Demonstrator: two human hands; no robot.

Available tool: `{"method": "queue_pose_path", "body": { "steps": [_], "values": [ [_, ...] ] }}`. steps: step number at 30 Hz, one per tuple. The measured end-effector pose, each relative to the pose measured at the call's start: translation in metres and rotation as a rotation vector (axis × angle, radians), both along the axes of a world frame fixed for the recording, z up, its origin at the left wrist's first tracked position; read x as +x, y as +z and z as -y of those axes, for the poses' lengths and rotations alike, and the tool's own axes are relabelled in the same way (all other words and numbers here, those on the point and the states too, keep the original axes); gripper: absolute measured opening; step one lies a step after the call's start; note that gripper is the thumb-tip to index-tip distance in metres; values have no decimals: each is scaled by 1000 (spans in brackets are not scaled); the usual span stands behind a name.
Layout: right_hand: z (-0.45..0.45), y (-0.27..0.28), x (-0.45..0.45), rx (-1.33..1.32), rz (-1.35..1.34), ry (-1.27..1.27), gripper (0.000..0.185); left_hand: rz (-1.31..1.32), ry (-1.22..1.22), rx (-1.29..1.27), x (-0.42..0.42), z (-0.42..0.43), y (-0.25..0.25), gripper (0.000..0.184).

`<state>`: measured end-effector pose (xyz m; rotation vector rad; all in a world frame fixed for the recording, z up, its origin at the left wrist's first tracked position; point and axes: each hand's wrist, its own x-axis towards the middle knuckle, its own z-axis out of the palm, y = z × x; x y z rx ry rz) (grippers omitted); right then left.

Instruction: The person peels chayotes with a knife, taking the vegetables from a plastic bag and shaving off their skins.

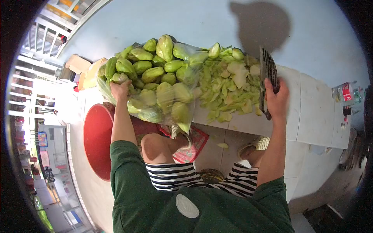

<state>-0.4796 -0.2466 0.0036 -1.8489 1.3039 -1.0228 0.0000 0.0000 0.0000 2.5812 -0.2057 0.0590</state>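
Observation:
A clear plastic bag [176, 99] full of green chayotes [152, 74] lies on the white tiled ledge. At the bag's left side, my left hand [121, 88] has its fingers closed round a chayote [119, 79]. To the right of the bag spreads a heap of pale green slices and peelings [233, 83], with a few whole pieces at its back edge. My right hand [278, 97] grips a broad, dark knife [267, 68] with a patterned blade, held upright just right of the heap. The fingers partly hide its handle.
A red bucket [98, 141] stands on the floor at left, below the ledge. Cardboard boxes [91, 73] sit behind the bag's left end. Bottles [345, 94] stand at far right. A patterned red sack [193, 149] lies near my feet, and a wall rises behind.

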Motion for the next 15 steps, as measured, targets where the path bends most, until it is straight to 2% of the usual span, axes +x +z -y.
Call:
{"method": "queue_pose_path", "body": {
  "steps": [2, 3, 5, 6, 7, 9, 11, 14, 15],
  "values": [
    [2, 1, -2, -2, -71, -5, 35, 171, -101, -215, 10, -3, -14, 69],
    [-6, 4, 1, 2, -80, -9, 35, 161, -104, -212, 8, -8, -9, 69],
    [-8, 8, 6, 97, -116, 4, 35, -320, -443, -849, -11, -8, 15, 68],
    [-2, 7, 7, 78, -116, 0, 35, -448, -529, -1026, -14, -1, 13, 72],
    [0, 0, 10, 52, -103, -1, 35, -443, -530, -1029, -27, 5, 23, 72],
    [-2, 0, 16, 29, -93, 2, 34, -903, -801, -1339, -57, 19, 37, 74],
    [-10, 11, 22, 122, -139, 5, 32, -1092, -868, -1544, -90, 40, 31, 68],
    [-15, 7, 28, 70, -67, 125, 30, -1394, -764, -1639, -132, 71, 24, 68],
    [-17, 7, 30, 65, -74, 113, 30, -1408, -770, -1641, -140, 79, 13, 68]
  ]
}}
